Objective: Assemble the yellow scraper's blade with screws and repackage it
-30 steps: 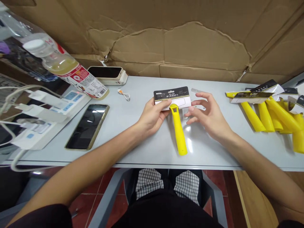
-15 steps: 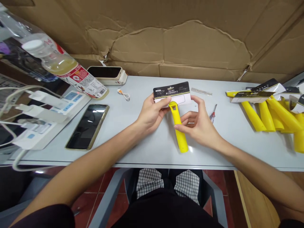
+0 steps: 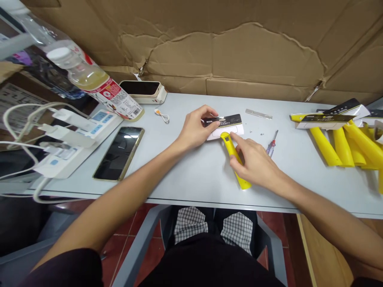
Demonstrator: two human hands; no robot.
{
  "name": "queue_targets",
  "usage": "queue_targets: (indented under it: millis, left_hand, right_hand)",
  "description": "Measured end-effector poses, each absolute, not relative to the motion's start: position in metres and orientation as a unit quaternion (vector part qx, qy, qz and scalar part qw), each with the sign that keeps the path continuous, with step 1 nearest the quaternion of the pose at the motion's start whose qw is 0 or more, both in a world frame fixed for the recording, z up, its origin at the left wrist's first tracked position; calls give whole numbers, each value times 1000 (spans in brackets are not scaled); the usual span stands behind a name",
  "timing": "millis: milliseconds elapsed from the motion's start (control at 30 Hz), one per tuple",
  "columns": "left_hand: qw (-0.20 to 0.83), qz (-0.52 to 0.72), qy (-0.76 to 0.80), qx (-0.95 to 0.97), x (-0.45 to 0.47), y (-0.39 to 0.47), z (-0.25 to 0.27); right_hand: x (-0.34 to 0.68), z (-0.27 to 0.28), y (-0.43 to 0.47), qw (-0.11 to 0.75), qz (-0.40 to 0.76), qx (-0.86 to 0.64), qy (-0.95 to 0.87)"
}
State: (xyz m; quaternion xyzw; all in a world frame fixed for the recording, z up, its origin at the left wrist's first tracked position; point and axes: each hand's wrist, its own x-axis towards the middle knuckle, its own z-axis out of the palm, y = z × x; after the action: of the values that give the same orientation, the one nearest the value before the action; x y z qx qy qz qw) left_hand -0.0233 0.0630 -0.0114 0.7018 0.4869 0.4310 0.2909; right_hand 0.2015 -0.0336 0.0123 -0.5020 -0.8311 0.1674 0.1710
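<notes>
My left hand (image 3: 196, 128) pinches the left edge of a black-and-white header card (image 3: 231, 120) low over the table. In front of the card lies a yellow scraper handle (image 3: 244, 182), slanted with its slotted head end against the card's lower edge. Around its upper half my right hand (image 3: 257, 161) is closed, index finger along the head and thumb on the near side. Beyond the card a thin metal strip (image 3: 259, 114), like a blade, lies flat. A small screwdriver (image 3: 271, 144) with a clear handle rests right of my right hand, near a tiny screw (image 3: 262, 134).
Several yellow scraper handles (image 3: 324, 147) with cards are piled at the right. On the left are a phone (image 3: 119, 154), a power strip (image 3: 72, 155) with plugs and cables, a drink bottle (image 3: 112, 93), and a short cable (image 3: 162, 115). Cardboard (image 3: 227, 56) stands behind the table.
The card and the yellow handle have come down toward the tabletop and slightly right. My right hand has shifted from the handle's middle up to its head end. The view has turned slightly.
</notes>
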Motion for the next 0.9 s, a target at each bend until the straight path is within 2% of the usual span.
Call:
queue_targets:
  millis: [200,433,667,900]
  left_hand:
    - [201,336,483,783,-22,63,-16]
    - [64,270,445,852,-21,56,-16]
    - [35,153,363,918,-12,39,-6]
    - [49,148,381,911,-21,46,-12]
  right_hand:
    - [202,18,-28,70,140,-526,-836]
    - [202,22,-23,48,169,-562,-808]
    - [205,21,-18,47,157,-557,-814]
    - [208,19,-17,18,136,-521,-842]
